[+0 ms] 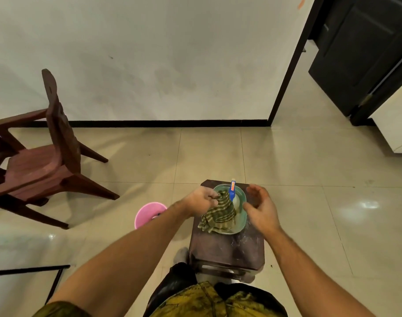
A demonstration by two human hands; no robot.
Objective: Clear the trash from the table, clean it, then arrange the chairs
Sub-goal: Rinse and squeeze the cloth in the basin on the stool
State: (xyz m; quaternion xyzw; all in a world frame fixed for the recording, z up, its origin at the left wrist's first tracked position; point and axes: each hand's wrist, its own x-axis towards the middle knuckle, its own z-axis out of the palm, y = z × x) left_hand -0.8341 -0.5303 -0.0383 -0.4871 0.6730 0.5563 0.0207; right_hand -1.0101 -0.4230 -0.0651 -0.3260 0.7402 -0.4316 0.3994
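Left hand (202,200): pinches striped cloth (218,217) at its top edge.
Right hand (261,208): fingers spread, beside basin (240,221) right rim.
Cloth: draped over basin's left rim, on desk (227,250).
Bucket (147,213): on floor (309,213), left of desk.

Legible text: none.

Only candidate is an orange-red label (233,186) running up the neck of the blue bottle (231,193), which stands upright in the green basin (241,217) on the small dark counter (227,250). Its print shows only as dark specks, too small and blurred to resolve into letters, a brand or numbers.

An orange mark (301,2) sits on the wall at the top edge, near the door frame. It is a smear of colour and cannot be read as a character or sign.
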